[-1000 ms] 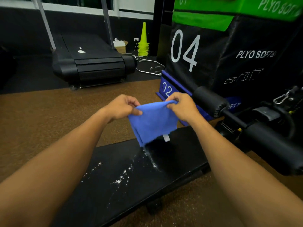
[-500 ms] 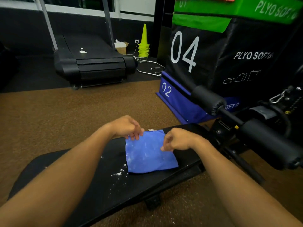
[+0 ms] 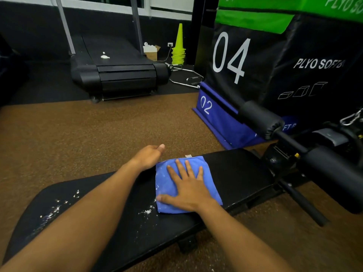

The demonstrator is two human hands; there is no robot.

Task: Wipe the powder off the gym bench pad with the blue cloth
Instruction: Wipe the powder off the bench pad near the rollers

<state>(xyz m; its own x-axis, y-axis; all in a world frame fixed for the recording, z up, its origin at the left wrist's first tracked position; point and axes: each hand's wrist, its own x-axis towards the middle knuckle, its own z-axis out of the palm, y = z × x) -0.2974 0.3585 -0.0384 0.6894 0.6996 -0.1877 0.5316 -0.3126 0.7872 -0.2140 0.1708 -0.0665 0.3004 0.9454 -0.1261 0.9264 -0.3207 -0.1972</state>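
The blue cloth (image 3: 167,185) lies folded flat on the black gym bench pad (image 3: 235,173). My right hand (image 3: 188,189) presses on it with straight, spread fingers. My left hand (image 3: 149,157) rests at the pad's far edge just left of the cloth, fingers relaxed, holding nothing. White powder (image 3: 147,212) is scattered on the pad beside the cloth's near left corner, and more powder (image 3: 53,210) lies toward the pad's left end. Some powder dusts the cloth itself.
Black foam rollers (image 3: 259,119) and the bench frame stand to the right. Stacked plyo soft boxes (image 3: 275,61) rise behind them. A treadmill (image 3: 117,73) and yellow-green cones (image 3: 178,50) stand at the back. Brown rubber floor (image 3: 78,134) surrounds the bench.
The cloth went from hanging between both hands to lying flat on the pad. My right hand opened and pressed onto it. My left hand let go and moved to the pad's far edge.
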